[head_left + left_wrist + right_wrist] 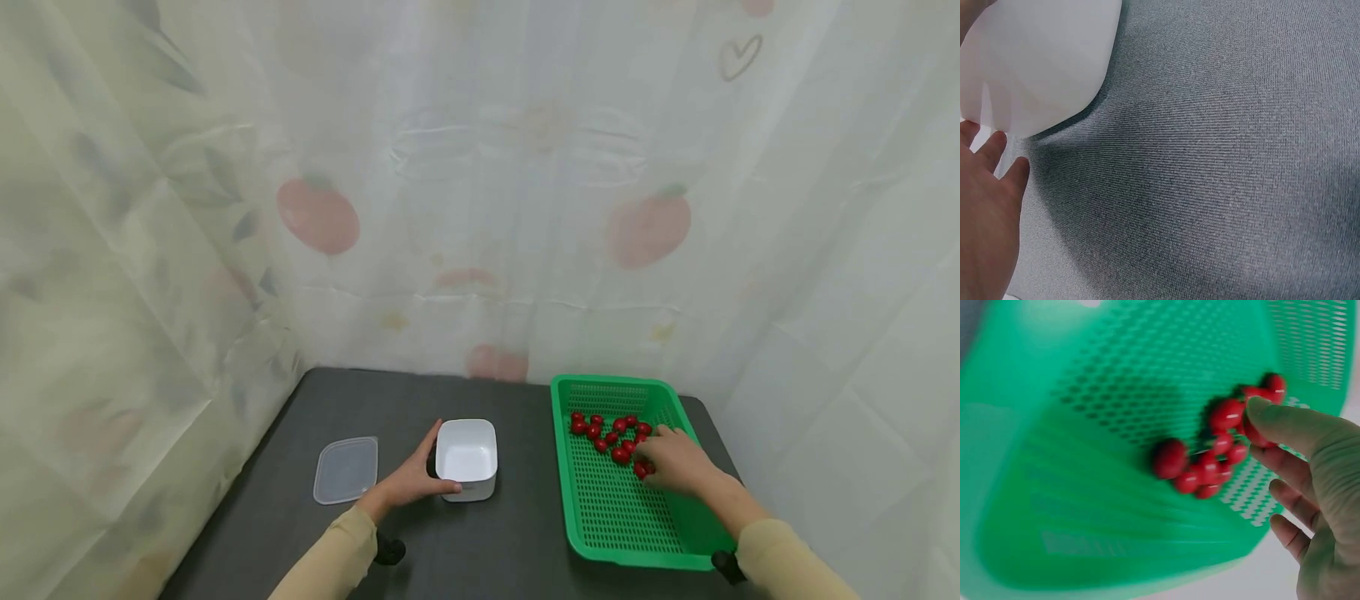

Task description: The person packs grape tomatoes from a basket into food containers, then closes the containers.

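Note:
On the dark table stands a small white square container, its top uncovered. My left hand holds it from the left, thumb along the near side and fingers round the far left. In the left wrist view, fingertips lie right at the wall of the white container. Over the green basket, my right hand reaches down among red cherry tomatoes. The right wrist view shows the thumb and index finger of that hand pinching one cherry tomato, partly hidden by the thumb.
Left of the container, a translucent square lid lies flat on the table. The basket's raised rim surrounds the tomatoes at the table's right side. A printed curtain hangs behind the table and along both sides.

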The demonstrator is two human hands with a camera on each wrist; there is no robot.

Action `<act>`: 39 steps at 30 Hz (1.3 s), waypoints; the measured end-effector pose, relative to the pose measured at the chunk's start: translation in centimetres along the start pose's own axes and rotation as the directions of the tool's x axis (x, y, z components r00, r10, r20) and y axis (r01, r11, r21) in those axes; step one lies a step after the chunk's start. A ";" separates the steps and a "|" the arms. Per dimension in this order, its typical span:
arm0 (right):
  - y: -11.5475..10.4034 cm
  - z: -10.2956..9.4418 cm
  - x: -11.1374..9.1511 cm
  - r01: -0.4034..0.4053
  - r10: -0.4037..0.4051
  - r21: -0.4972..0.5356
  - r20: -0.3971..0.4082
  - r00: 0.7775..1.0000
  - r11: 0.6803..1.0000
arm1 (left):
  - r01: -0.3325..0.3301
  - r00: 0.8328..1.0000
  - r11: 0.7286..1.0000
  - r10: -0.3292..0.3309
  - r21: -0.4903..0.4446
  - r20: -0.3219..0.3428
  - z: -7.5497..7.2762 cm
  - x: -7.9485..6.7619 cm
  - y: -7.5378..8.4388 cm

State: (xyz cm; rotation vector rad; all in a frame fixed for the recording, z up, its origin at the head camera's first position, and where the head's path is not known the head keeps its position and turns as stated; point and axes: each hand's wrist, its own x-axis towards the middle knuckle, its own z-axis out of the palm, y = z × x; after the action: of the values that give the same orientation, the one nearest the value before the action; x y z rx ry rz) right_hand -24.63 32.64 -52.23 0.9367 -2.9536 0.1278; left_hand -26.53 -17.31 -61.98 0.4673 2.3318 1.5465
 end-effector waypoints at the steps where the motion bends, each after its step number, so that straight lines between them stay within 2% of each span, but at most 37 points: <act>1: -0.3 -0.4 0.4 -0.002 0.002 0.010 -0.006 1.000 1.000 | -0.004 1.000 1.000 0.004 -0.002 0.002 0.0 0.0 -0.1; 5: -1.7 -1.7 2.2 -0.005 0.007 0.045 -0.039 0.999 0.999 | -0.013 1.000 1.000 0.013 -0.009 0.015 -0.2 0.1 -0.4; 12: -4.5 -2.7 5.3 0.017 0.000 0.223 -0.075 0.997 0.975 | -0.016 1.000 1.000 0.017 -0.018 0.027 -0.2 0.2 -0.6; 21: -7.6 -2.7 8.8 -0.001 0.017 0.356 -0.042 0.999 0.935 | -0.042 0.998 0.998 0.044 -0.044 0.038 -0.2 -0.1 -0.3; 30: -10.6 -1.8 13.0 0.075 -0.072 0.377 -0.023 0.997 0.923 | -0.045 0.997 0.997 0.048 -0.065 0.052 -0.3 0.0 -0.1; 39: -13.5 0.2 16.7 0.088 -0.119 0.420 0.048 0.992 0.903 | -0.020 0.999 0.997 0.023 -0.071 0.047 -0.1 -0.1 0.5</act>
State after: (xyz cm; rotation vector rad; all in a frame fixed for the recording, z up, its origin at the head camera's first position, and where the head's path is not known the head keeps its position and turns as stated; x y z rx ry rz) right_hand -30.44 12.03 -50.49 1.1598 -2.9890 0.7648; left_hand -26.40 -17.27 -61.47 0.5082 2.2363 1.6034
